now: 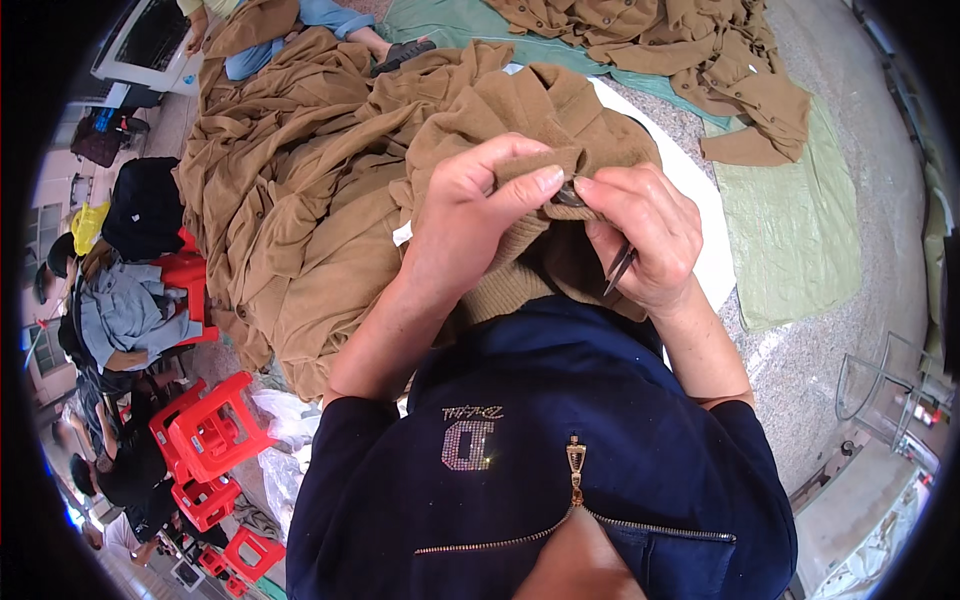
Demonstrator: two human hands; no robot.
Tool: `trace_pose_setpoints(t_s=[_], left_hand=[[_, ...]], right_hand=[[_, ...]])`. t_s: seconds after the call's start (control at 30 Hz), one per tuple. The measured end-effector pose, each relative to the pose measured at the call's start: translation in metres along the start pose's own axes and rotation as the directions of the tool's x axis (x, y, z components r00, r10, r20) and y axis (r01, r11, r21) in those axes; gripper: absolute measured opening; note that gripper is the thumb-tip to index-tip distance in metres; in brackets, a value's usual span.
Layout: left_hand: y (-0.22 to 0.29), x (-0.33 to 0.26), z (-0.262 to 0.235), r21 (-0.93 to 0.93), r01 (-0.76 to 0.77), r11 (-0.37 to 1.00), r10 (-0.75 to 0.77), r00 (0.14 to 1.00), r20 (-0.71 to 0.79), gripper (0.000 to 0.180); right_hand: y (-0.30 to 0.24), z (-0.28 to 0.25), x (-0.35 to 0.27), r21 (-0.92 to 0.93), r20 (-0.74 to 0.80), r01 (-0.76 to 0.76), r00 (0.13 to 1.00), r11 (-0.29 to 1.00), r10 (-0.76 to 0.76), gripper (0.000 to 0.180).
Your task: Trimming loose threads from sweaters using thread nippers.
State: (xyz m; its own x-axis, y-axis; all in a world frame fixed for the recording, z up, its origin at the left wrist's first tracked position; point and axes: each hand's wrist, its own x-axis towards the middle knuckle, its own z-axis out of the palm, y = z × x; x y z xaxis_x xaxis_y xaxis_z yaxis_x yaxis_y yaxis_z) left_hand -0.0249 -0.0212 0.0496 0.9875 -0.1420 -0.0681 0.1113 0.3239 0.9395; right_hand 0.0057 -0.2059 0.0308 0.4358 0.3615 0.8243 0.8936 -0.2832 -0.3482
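Note:
My left hand (465, 205) is closed on a brown knitted cardigan (540, 110), pinching a fold of it between thumb and fingers. Close by, my right hand (650, 225) is closed around dark metal thread snips (620, 268), whose back end sticks out below the palm. Between the two sets of fingertips, at the ribbed edge of the cloth, shows a small dark shiny piece (568, 194); whether it is the blades or a button I cannot tell. The ribbed part of the cardigan hangs down against my dark blue top.
A big heap of brown garments (290, 190) lies at the left, and more brown cardigans (650, 40) lie at the far side. A pale green sheet (790, 220) covers floor at the right. Red plastic stools (215, 425) stand at the left. Another person's sandalled foot (400, 55) shows beyond the heap.

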Motion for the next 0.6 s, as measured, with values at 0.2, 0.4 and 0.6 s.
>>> trace_pose_setpoints(t_s=[0.2,0.4,0.6], left_hand=[[-0.010,-0.001,-0.010,0.353,-0.127,0.927,0.122,0.992,0.038,0.028],[-0.004,0.000,-0.012,0.626,-0.499,0.600,0.438,0.859,0.265,0.030],[0.001,-0.003,-0.008,0.710,-0.536,0.456,0.402,0.836,0.373,0.029]], right_hand=[[-0.005,0.008,-0.005,-0.057,0.034,-0.052,0.998,0.997,0.054,0.031],[-0.005,0.006,0.002,0.289,0.144,-0.377,0.926,0.880,0.349,0.041],[0.000,0.008,-0.005,0.236,0.291,-0.497,0.856,0.835,0.427,0.032]])
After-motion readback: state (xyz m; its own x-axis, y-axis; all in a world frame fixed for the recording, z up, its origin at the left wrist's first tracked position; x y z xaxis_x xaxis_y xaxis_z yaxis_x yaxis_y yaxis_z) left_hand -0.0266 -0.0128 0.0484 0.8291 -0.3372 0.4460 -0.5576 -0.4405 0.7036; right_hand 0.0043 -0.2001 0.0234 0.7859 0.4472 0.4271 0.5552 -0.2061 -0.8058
